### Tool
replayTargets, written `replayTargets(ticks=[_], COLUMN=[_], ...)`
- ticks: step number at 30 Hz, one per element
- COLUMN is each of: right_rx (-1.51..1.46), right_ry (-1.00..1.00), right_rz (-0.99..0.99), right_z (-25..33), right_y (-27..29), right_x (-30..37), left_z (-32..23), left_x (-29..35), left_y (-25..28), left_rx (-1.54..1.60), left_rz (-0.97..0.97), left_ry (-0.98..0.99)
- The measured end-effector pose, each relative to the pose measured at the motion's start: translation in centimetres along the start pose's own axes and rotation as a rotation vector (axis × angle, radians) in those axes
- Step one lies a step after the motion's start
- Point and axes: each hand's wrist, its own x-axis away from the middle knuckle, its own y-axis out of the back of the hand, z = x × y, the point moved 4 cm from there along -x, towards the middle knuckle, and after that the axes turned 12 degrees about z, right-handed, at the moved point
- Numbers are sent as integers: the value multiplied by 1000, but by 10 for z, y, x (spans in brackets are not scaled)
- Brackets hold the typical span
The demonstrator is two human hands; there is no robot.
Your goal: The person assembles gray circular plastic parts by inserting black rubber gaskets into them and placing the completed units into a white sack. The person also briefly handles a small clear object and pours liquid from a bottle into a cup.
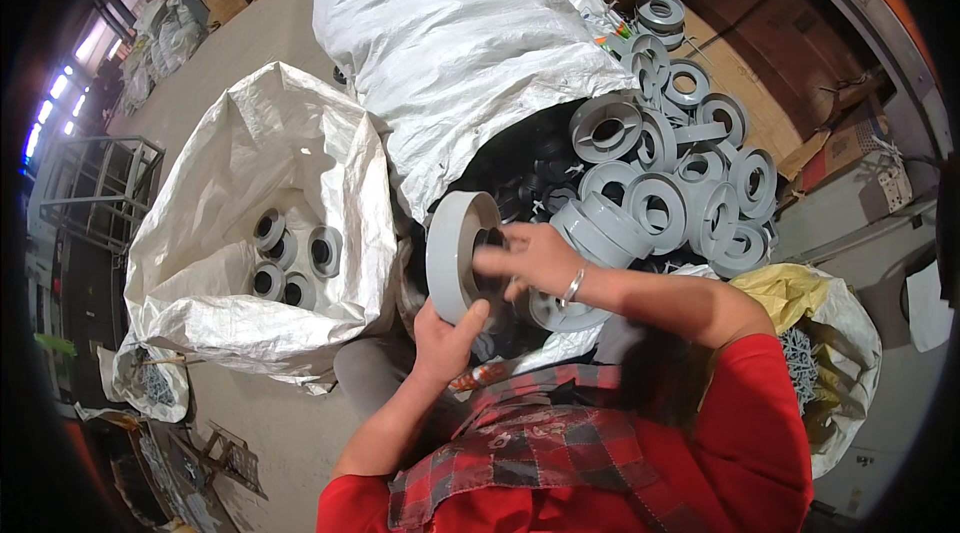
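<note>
Left hand (445, 345) clasps grey plastic ring (448, 258)

It grips the near rim, between white sack (190, 258) at left and ring heap (608, 231) at right. The right hand (545, 261), fingers half-curled, blurs at the black centre (487, 285); whether pinching, I cannot tell.

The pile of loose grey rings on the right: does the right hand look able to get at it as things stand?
Probably yes: the pile lies close beyond the right hand, with no barrier visible between. That hand is busy, though, at the ring held in the left hand.
</note>
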Motion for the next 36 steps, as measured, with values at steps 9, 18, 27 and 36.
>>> replayTargets(ticks=[9,18,27,36], right_rx=[1553,1997,1223,-191], right_ry=[114,-214,399,-77], right_rz=[-766,-413,190,103], right_z=[20,39,10,-69], right_y=[237,209,26,62], right_x=[-44,-22,-43,-138], left_z=[-111,27,67,90], left_x=[4,-24,-46,-34], left_y=[127,54,31,75], left_rx=[-743,313,961,727], left_rz=[-804,-167,-254,-426], left_ry=[-725,304,527,482])
